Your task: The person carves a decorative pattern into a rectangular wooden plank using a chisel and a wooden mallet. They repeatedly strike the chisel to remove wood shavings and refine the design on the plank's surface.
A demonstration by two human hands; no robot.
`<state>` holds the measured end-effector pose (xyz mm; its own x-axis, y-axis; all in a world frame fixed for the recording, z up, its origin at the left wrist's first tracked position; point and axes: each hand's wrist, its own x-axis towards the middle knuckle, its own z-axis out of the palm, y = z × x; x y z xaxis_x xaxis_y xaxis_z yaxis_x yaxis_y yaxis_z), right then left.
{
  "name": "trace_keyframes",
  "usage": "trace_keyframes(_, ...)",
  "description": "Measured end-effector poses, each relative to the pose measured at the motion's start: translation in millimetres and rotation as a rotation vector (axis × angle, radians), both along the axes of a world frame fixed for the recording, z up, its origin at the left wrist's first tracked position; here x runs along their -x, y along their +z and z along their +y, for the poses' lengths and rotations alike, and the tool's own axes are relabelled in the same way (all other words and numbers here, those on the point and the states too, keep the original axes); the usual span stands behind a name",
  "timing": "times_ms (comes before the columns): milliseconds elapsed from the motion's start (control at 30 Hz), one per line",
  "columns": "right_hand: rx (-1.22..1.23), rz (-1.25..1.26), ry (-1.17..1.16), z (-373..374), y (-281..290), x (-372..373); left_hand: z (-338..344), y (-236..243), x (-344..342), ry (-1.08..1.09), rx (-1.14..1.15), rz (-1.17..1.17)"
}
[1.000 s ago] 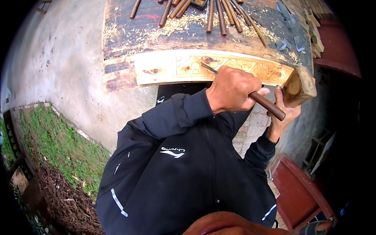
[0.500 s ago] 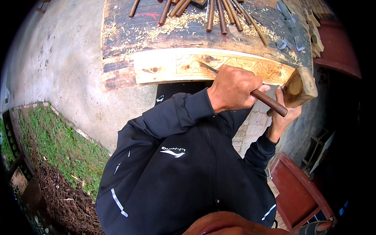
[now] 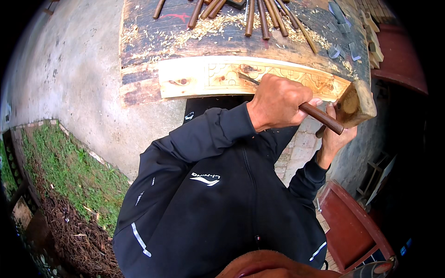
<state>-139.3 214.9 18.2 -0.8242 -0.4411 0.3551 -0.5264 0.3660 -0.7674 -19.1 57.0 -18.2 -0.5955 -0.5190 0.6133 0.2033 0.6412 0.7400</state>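
Observation:
A long pale board (image 3: 183,76) with a carved or drawn scroll pattern lies along the workbench's near edge. My left hand (image 3: 279,103) is closed around a wood-carving chisel (image 3: 324,120); its metal tip rests on the patterned part, and the brown handle slants back to the right. Farther right, my right hand (image 3: 336,141) grips a wooden mallet (image 3: 358,103) by its handle, which is mostly hidden by the fingers. The mallet's block head is beside the board's right end, a little apart from the chisel handle's butt.
Several brown-handled carving tools (image 3: 263,21) lie across the far side of the workbench (image 3: 153,37), among wood shavings (image 3: 199,32). Clear plastic-like scraps (image 3: 354,52) are at the bench's right. A reddish-brown piece of furniture (image 3: 347,222) stands low at my right.
My left hand and the chisel have shifted slightly to the right, the handle's butt a little closer to the mallet. The mallet and board look almost unmoved.

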Motion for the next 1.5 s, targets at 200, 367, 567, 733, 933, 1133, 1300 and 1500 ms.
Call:
trace_keyframes(200, -0.004, 0.002, -0.009, 0.2, -0.9, 0.5, -1.5, 2.3, -1.5, 0.009, 0.011, -0.011)
trace_keyframes(367, -0.001, 0.0, -0.012, -4.3, 0.4, -1.2, -1.8, 1.2, -1.2, 0.013, 0.003, -0.01)
trace_keyframes(567, -0.012, 0.109, -0.017, 5.1, -2.9, 8.2, -8.6, 8.3, 1.6, 0.099, -0.08, 0.041)
trace_keyframes(733, 0.069, 0.127, 0.0, 3.8, 23.2, 4.9, -21.0, 10.0, 3.7, 0.083, -0.151, -0.033)
trace_keyframes(933, 0.178, 0.22, -0.013, -13.4, 53.1, -4.3, -17.1, 6.5, 2.8, 0.09, -0.12, 0.022)
trace_keyframes(1133, 0.202, 0.147, 0.014, -14.8, 49.5, -3.4, 0.8, 0.2, -6.1, 0.066, -0.075, 0.086)
trace_keyframes(1300, 0.173, 0.277, 0.03, -15.2, 55.9, -3.7, -13.4, 6.2, -3.5, 0.093, -0.142, 0.079)
trace_keyframes(1500, 0.723, 0.158, 0.221, -6.5, 110.7, 2.6, -24.5, 8.6, -10.0, 0.066, -0.176, 0.13)
